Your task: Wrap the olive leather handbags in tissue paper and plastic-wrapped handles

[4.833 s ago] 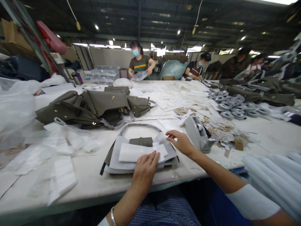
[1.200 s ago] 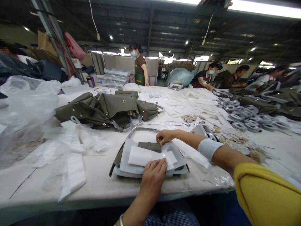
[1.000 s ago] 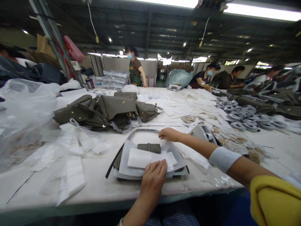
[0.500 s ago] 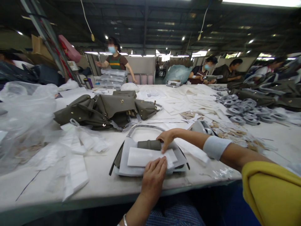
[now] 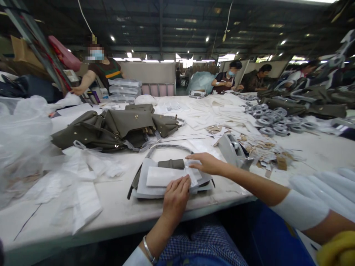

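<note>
In front of me a bag lies flat on the table, covered with white sheets [image 5: 144, 184], its wrapped handle [image 5: 169, 146] arching away from me. A rolled olive piece [image 5: 171, 164] rests on it beside a folded white packet [image 5: 162, 177]. The fingers of my left hand [image 5: 176, 197] lie flat and close together on the packet's right part. At the packet's upper right, my right hand [image 5: 206, 163] has its fingers stretched out over clear, shiny film [image 5: 191, 170]. Whether its fingertips touch the film cannot be told. A grey tape dispenser [image 5: 230, 149] stands right of the bag.
Olive bags [image 5: 124, 125] lie behind on the left, near crumpled clear plastic [image 5: 24, 136] and white strips [image 5: 85, 203]. Paper scraps [image 5: 257, 146], grey wrapped coils [image 5: 269, 120] and more bags [image 5: 318, 99] are on the right. Several people are beyond the table.
My right hand has lifted slightly and straightened its fingers, its forearm now lower. My left hand keeps its place on the packet. The person at the back left has moved left and reaches sideways.
</note>
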`<state>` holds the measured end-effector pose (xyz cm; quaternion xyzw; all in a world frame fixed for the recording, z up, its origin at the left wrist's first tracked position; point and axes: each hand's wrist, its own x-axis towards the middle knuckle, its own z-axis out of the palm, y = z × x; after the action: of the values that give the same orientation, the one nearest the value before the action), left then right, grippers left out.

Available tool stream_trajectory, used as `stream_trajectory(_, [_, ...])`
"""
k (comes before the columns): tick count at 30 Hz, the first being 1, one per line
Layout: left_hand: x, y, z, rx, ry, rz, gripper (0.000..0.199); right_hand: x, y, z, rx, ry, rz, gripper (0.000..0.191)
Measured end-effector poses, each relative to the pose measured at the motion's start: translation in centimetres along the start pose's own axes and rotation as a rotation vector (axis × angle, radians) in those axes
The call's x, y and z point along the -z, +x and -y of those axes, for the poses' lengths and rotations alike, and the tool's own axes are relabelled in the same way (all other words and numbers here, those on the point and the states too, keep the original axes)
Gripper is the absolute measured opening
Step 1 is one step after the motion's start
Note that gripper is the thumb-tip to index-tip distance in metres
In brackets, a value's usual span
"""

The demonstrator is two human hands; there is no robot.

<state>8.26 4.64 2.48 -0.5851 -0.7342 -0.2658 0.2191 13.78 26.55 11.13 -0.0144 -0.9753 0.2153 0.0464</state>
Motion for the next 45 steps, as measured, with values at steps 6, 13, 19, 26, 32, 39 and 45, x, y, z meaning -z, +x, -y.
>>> stream_trajectory(6, [-0.1, -0.1, 0.1, -0.019, -0.006, -0.016, 0.036, -4.1, -4.4, 2.4, 0.108, -0.203, 0.051, 0.045])
stream_trajectory(13, [1.9, 0.7, 0.8, -0.009, -0.122, 0.108, 0.047, -6.4, -6.6, 3.4, 0.134, -0.386, -0.176, 0.072])
stream_trajectory(19, [5.9, 1.2, 4.9, -0.202, 0.164, 0.288, 0.061, -4.4, -6.4, 1.1, 0.169, -0.487, -0.167, 0.068])
stream_trajectory(26, [5.0, -1.2, 8.2, -0.205, 0.283, 0.218, 0.051, -5.7, -8.7, 2.8, -0.063, -0.219, -0.370, 0.033])
stream_trajectory(32, [3.3, -2.6, 8.5, -0.189, 0.240, 0.106, 0.046, -10.0, -8.0, 6.8, -0.514, 0.892, -0.243, 0.047])
stream_trajectory(39, [4.1, -2.4, 8.3, -0.118, 0.207, 0.111, 0.055, -11.3, -4.8, 9.4, -0.541, 1.408, -0.672, 0.041])
stream_trajectory(45, [3.6, -2.5, 8.7, -0.002, 0.282, 0.059, 0.066, -12.0, -3.4, 9.5, -0.411, 1.388, -0.710, 0.042])
